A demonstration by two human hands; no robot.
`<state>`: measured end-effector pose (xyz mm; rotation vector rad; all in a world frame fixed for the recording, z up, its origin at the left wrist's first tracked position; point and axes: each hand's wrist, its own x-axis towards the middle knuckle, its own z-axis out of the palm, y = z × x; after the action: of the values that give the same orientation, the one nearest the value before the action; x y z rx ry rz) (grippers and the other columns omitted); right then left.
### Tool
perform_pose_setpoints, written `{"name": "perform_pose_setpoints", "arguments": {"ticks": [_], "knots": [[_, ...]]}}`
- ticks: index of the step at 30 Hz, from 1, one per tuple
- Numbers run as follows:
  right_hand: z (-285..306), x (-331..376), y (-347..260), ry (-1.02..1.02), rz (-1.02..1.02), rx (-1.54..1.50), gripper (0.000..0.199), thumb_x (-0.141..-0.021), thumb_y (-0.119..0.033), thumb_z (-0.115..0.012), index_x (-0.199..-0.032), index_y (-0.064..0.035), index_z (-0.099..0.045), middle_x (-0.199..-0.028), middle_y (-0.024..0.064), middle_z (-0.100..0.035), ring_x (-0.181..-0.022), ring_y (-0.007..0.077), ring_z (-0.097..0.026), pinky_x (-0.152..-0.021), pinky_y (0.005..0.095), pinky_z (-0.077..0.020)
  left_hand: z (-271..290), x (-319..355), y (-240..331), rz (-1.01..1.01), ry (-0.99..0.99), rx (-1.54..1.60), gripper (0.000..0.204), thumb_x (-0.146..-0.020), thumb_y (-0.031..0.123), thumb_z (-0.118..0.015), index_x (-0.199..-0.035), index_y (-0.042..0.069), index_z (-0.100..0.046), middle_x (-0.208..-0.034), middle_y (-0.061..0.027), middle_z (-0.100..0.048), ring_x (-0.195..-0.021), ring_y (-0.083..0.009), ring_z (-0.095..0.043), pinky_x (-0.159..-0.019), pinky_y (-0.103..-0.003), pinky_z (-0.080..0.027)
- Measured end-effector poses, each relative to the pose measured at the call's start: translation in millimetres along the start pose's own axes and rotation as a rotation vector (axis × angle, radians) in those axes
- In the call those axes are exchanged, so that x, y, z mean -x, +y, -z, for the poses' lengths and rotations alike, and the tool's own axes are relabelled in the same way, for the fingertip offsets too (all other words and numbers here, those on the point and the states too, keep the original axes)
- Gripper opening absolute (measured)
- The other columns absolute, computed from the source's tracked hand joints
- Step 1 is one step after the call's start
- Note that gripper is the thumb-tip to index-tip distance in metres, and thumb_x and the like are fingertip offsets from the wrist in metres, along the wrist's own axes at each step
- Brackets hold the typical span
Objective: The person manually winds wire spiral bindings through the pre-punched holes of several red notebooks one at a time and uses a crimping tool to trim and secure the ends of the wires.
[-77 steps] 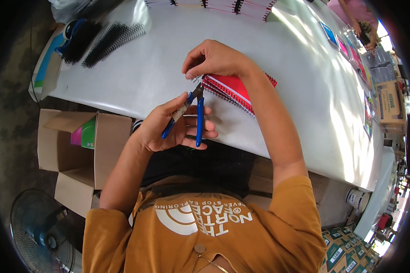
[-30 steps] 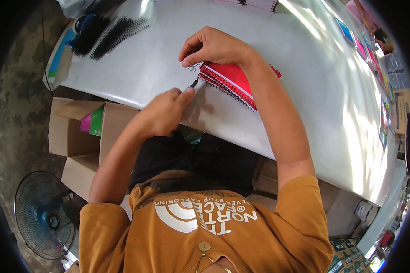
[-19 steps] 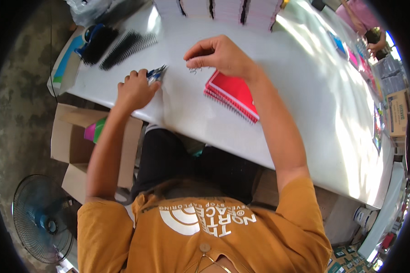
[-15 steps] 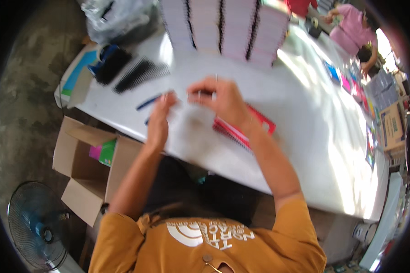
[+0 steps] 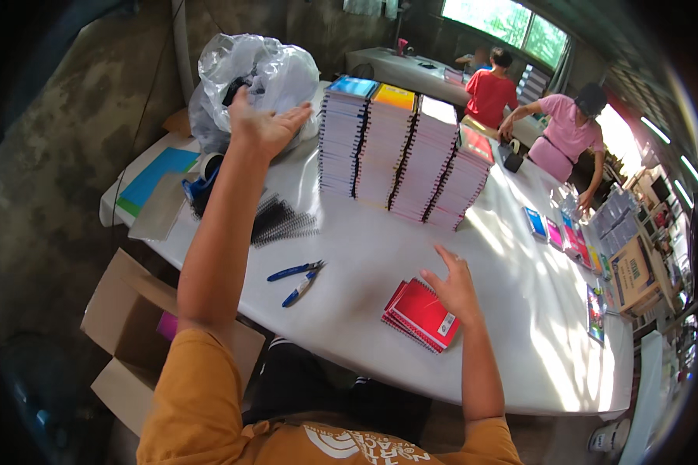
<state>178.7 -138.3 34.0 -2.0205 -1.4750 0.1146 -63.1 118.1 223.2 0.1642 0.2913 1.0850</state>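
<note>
My left hand is raised at the far left of the table, fingers spread and holding nothing that I can see. It appears in front of a clear plastic bag with something dark inside; whether they touch I cannot tell. Beside a small pile of red spiral notebooks, my right hand is open, its fingers apart over the pile's right edge. Blue-handled cutting pliers lie on the table between my arms. Black spiral binding coils lie beyond them, partly behind my left forearm.
Tall stacks of spiral notebooks stand at the back of the white table. A cardboard box is open at lower left. Along the right edge lie colourful notebooks. A person in pink works at the far right.
My hands were close together above the table; now they are apart, the left far forward by the bag, the right beside the red notebooks. The view has tilted up, showing more of the room.
</note>
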Motion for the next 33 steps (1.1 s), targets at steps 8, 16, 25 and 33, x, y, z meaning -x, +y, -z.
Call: {"name": "perform_pose_setpoints", "arguments": {"ticks": [8,16,25,33], "knots": [[-12.2,38.4,41.1,-0.407,-0.274,-0.065,0.070,-0.077,-0.043,-0.069,-0.122,0.0055,-0.049,-0.113,0.0246,-0.058,-0.091,0.0321,-0.063,-0.082,0.0373,-0.0491,212.7,134.9,-193.2,0.463,-0.355,-1.214,0.096,-0.087,0.043,-0.058,-0.141,-0.010,0.000,-0.144,-0.0341,-0.015,-0.139,-0.0368,-0.013,-0.113,-0.040,-0.013],[-20.5,88.2,-12.3,-0.080,-0.372,-0.966,0.052,-0.073,-0.022,-0.079,-0.113,-0.0033,-0.051,-0.100,0.0060,-0.062,-0.091,0.0132,-0.058,-0.083,0.0298,-0.0475,225.6,152.6,-227.9,-0.170,-0.484,-1.001,0.093,-0.079,0.005,-0.061,-0.145,0.004,0.004,-0.148,-0.0211,-0.010,-0.136,-0.0304,-0.021,-0.111,-0.039,-0.021],[-61.3,121.2,50.6,-0.203,-0.125,-0.620,0.072,-0.072,-0.022,-0.080,-0.128,-0.0039,-0.039,-0.127,0.0104,-0.049,-0.112,0.0222,-0.051,-0.097,0.0344,-0.0405,248.3,109.8,-216.9,0.081,-0.903,-1.416,0.060,-0.077,0.017,-0.071,-0.120,-0.002,-0.034,-0.107,-0.0177,-0.057,-0.103,-0.0259,-0.057,-0.088,-0.033,-0.045],[41.1,23.1,13.5,0.267,-0.142,-1.026,0.056,-0.084,-0.033,-0.066,-0.125,-0.0009,-0.046,-0.113,0.0084,-0.058,-0.100,0.0157,-0.056,-0.082,0.0305,-0.0475,150.5,96.8,-176.4,-0.278,-0.888,-1.353,0.087,-0.081,0.013,-0.068,-0.144,0.002,-0.008,-0.111,-0.0162,-0.051,-0.099,-0.0243,-0.054,-0.090,-0.037,-0.042]]}}
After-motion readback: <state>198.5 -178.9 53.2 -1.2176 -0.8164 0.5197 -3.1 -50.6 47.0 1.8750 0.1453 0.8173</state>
